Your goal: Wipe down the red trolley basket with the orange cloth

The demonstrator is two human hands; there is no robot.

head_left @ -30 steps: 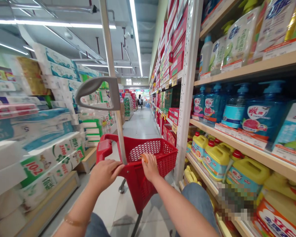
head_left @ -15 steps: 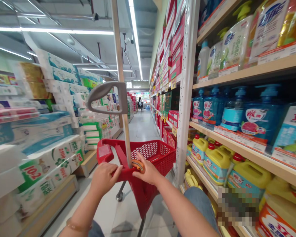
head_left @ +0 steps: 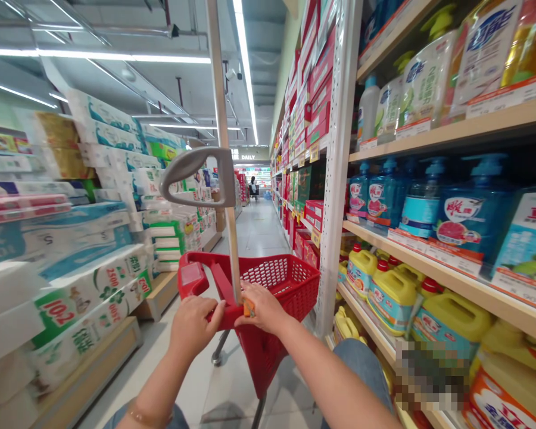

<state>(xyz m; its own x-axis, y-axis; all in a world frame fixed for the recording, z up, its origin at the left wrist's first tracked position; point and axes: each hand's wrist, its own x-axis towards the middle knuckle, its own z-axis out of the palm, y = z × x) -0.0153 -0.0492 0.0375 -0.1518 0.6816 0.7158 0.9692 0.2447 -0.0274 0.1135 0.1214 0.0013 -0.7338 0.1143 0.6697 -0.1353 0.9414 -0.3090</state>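
Note:
A red wheeled shopping basket (head_left: 290,280) stands in front of me in a shop aisle. Its metal pole (head_left: 226,149) rises from the near rim and carries a grey handle (head_left: 196,173). My left hand (head_left: 195,325) is closed on the near rim, just left of the pole's base. To the right of the pole's base, my right hand (head_left: 263,310) is curled around a small orange thing (head_left: 249,308) pressed against the rim. I cannot make out what the orange thing is. The basket's inside is mostly hidden from here.
Shelves on the right hold yellow jugs (head_left: 390,292) low down and blue pump bottles (head_left: 469,208) above. Stacked tissue packs (head_left: 84,286) line the left on a wooden plinth. The tiled aisle floor (head_left: 256,229) runs ahead to a distant person (head_left: 252,185).
My right hand has come back from inside the basket to the near rim beside the pole, carrying the orange thing. My left hand has stayed on the rim.

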